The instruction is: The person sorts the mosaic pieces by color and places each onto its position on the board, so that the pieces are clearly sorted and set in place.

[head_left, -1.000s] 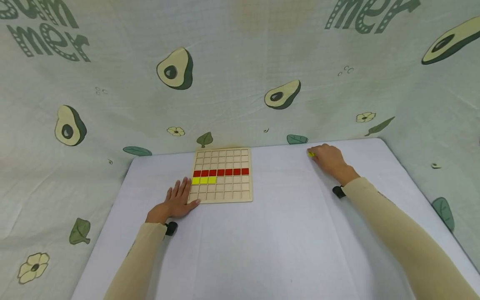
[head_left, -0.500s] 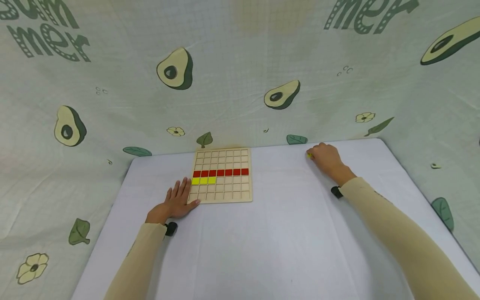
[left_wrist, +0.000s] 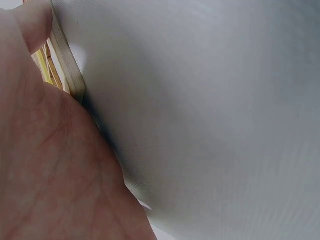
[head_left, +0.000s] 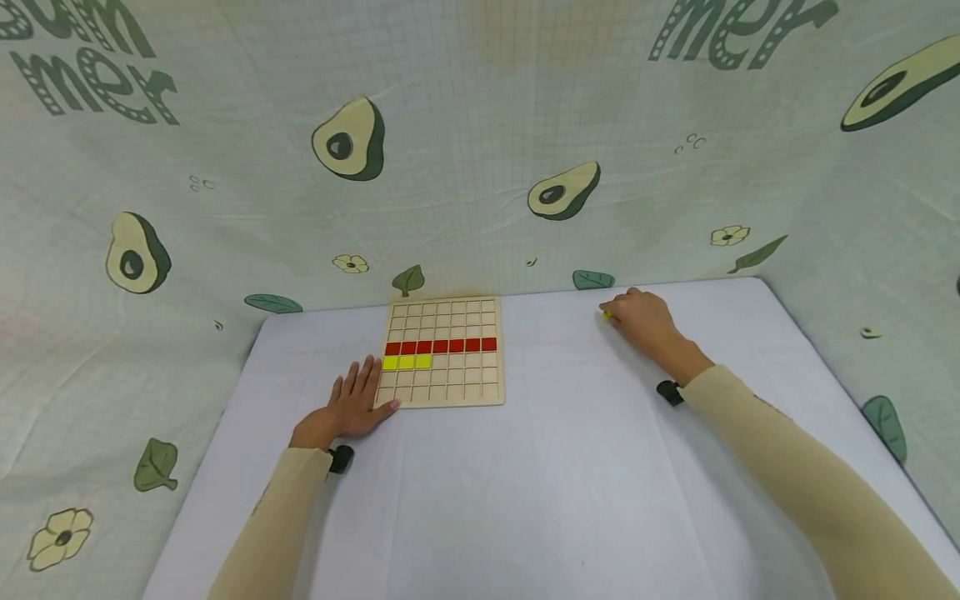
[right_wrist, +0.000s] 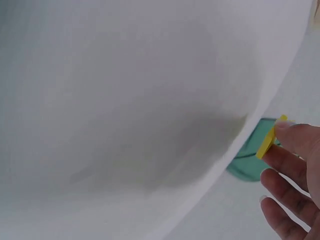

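A wooden grid board (head_left: 465, 392) lies at the far side of the table, left of the middle. One row of its squares is filled with red tiles (head_left: 441, 346); in the row below, three yellow tiles (head_left: 407, 362) sit at the left end. My left hand (head_left: 352, 410) lies flat with straight fingers along the board's left edge, thumb at its lower left corner. The board's edge (left_wrist: 67, 60) shows beside that thumb in the left wrist view. Right of the board, my right hand (head_left: 643, 321) pinches a yellow tile (right_wrist: 271, 137) between thumb and index finger.
A white cloth covers the table (head_left: 480, 500). Behind it hangs a pale curtain (head_left: 465, 225) printed with avocados and leaves, close past the board's far edge. The curtain also rises along both sides. Each wrist wears a black device (head_left: 670, 392).
My right hand has moved a little to the left, toward the board, with the yellow tile between its fingers. The left hand and the board have stayed in place.
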Available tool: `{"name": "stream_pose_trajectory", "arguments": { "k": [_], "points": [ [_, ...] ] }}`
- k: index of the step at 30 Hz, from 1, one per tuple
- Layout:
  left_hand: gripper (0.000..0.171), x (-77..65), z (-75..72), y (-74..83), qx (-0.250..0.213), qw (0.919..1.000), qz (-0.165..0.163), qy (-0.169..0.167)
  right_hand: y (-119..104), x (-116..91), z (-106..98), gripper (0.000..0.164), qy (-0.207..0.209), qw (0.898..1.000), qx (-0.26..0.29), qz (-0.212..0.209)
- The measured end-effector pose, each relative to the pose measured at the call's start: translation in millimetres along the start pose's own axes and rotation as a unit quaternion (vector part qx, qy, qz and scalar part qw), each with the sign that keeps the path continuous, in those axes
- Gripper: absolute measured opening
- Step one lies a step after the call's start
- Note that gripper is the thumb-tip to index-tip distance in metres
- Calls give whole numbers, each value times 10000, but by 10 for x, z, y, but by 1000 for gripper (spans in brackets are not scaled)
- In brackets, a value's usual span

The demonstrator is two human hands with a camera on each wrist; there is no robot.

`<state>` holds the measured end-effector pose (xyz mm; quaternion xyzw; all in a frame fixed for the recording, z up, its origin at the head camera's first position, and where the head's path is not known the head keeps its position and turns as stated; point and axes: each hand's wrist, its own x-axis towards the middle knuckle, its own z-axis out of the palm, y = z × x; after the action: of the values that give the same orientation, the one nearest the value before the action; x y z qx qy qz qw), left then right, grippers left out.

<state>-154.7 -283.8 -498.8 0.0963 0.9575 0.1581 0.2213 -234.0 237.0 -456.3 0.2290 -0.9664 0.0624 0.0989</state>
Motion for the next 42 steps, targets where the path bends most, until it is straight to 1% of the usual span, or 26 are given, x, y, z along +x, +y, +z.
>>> {"name": "stream_pose_trajectory", "arguments": {
  "k": [4,11,18,23,34,42],
  "points": [
    [101,4,10,-18,25,10000,2,29,-203,40,-13,25,217,9994,126,-240],
    [100,-6,-10,-1,29,10000,-18,-14,-632,127,-21,25,420,9959,321,-734],
    [100,-5,2,-10,92,10000,-24,-13,-1051,238,30,25,395,9928,355,-1074],
    [101,-1,-4,-12,94,10000,-21,-15,-1305,311,72,25,399,9904,363,-1274],
    [99,12,-33,16,57,9998,-125,-113,-1789,480,149,21,536,9811,300,-1835],
    [98,2,-35,10,47,9999,-106,-104,-2042,591,286,17,485,9782,360,-1987]
  ]
}}
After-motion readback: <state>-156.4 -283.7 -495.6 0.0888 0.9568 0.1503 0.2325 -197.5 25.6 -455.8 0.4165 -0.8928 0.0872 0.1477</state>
